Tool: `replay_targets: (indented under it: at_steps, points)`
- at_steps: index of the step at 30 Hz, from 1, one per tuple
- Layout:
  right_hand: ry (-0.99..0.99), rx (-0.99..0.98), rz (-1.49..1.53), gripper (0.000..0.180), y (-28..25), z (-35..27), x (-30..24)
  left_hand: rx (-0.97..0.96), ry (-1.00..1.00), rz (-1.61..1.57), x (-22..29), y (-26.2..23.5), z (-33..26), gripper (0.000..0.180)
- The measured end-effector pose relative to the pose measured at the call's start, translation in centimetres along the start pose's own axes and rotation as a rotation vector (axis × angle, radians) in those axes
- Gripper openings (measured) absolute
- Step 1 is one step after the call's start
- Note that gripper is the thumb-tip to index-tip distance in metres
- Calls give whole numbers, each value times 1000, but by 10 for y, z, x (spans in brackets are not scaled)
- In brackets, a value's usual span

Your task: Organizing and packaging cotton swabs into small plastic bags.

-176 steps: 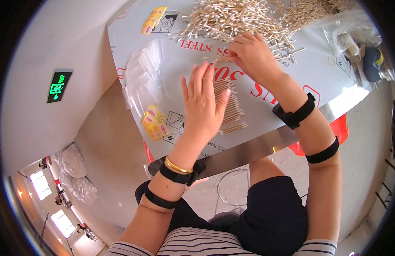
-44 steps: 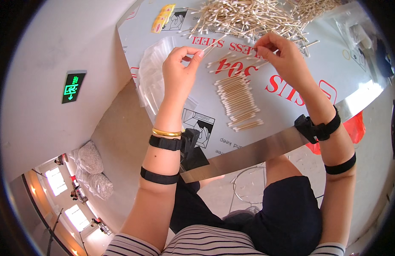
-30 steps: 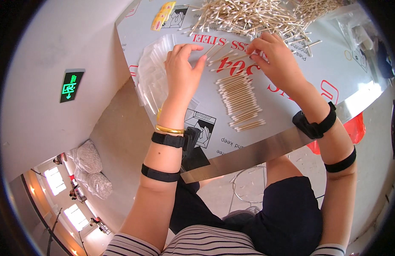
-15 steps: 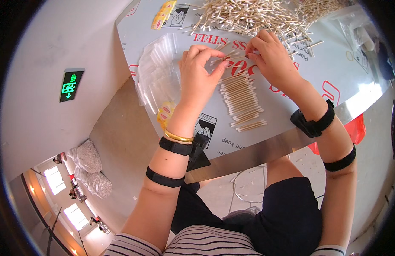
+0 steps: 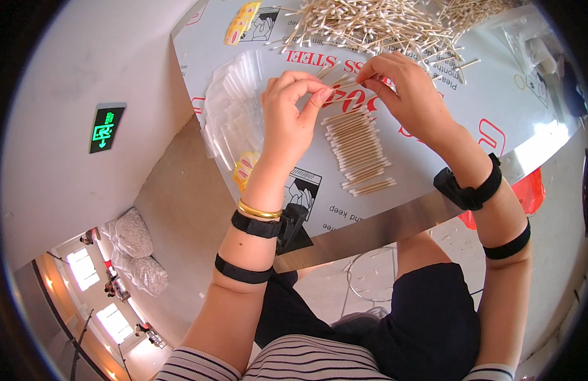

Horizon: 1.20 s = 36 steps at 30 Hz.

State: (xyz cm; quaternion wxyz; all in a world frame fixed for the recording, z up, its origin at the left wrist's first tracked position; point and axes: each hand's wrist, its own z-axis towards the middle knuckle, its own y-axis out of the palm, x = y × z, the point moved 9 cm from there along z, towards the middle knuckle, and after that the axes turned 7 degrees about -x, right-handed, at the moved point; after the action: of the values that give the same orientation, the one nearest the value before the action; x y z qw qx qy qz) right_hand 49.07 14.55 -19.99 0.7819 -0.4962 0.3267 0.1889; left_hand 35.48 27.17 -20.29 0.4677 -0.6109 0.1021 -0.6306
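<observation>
My left hand point(image 5: 290, 113) and my right hand point(image 5: 400, 92) are raised over the table, fingertips pinched at either end of a thin cotton swab point(image 5: 345, 87). A few loose swabs lie beneath and beside the fingers, partly hidden by them. Just nearer to me, many cotton swabs point(image 5: 356, 145) are laid side by side in a neat column, with a small gap before the nearest few. Beyond my hands spreads a large heap of cotton swabs point(image 5: 370, 25), tangled in all directions.
Clear plastic bags point(image 5: 233, 105) lie fanned out left of my left hand. Yellow printed packets point(image 5: 244, 169) sit by my left wrist, with more yellow packets point(image 5: 242, 24) at the far left. The table point(image 5: 434, 171) has a metal front edge. More plastic bags point(image 5: 529, 47) lie far right.
My left hand has shifted a little left and down. My right hand has moved slightly left, and its fingertips are now on the swab's other end.
</observation>
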Motion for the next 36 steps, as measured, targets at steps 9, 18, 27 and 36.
replay_targets:
  at_steps: [9,18,27,36]
  points:
    - [37,36,-1,8,-2,-2,4,-54,-51,-35,-4,3,-3,18]
    - [117,-32,30,10,-2,-2,13,-31,-98,-90,-15,-6,-3,18]
    - [248,-69,325,15,-15,-16,20,-117,0,26,36,6,-2,21]
    - [658,-150,79,20,-156,-191,127,-66,-10,273,-20,4,-7,65]
